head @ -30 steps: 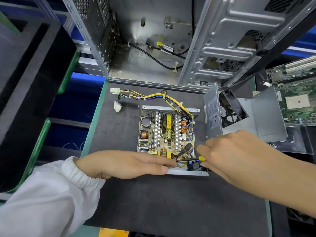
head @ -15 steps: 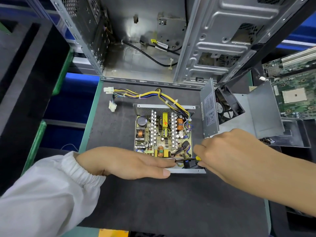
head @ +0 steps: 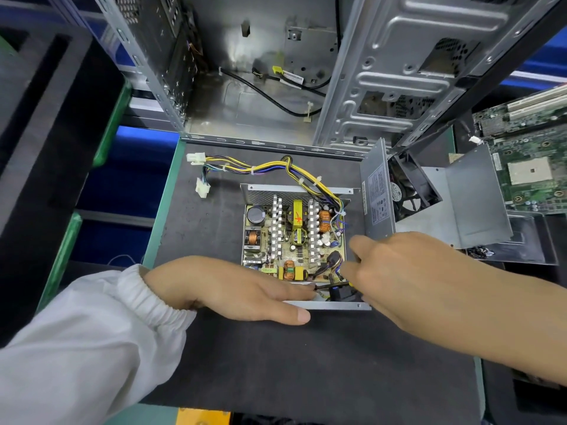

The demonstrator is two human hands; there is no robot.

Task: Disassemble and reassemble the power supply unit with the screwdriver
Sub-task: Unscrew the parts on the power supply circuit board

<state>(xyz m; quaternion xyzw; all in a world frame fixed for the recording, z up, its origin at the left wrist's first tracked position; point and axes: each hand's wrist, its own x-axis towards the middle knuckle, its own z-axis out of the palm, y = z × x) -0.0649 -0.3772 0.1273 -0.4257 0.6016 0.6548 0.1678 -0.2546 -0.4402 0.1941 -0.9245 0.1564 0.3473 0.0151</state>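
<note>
Yellow-handled screwdriver (head: 333, 286) sits at the near edge of the open power supply unit (head: 294, 237), as a second ago; only the view has shifted, so the screw is likely still being worked. Right hand (head: 408, 271) fingers curl round its handle; left hand (head: 233, 289) lies flat, fingers straight, steadying the unit's near rim.

The power supply unit (head: 296, 237) has a bare, dull-silver metal casing; the computer case (head: 383, 72) is shiny stamped steel. A matt black mat (head: 306, 363) looks slightly rough, and the sleeve (head: 76, 348) is white cloth.
</note>
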